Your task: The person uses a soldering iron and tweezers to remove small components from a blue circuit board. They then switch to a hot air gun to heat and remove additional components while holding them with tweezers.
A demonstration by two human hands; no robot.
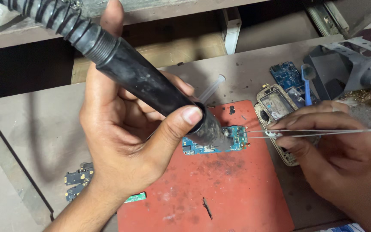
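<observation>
Phone frame [275,107] beside red mat [237,193]; blue brush [307,83] and blue board [286,74] behind it; small dark boards [79,176] lay left of the mat.

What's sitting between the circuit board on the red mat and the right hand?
In the head view, only the tweezers span it, from the right hand to the circuit board edge, crossing red mat and a phone frame.

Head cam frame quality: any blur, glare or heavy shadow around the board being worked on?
Head view: the black hot-air handle in the left hand looms large and soft; the blue circuit board stays fairly sharp. Tweezers in the right hand glint mildly. Red mat evenly lit; top left recess falls dark.
</observation>
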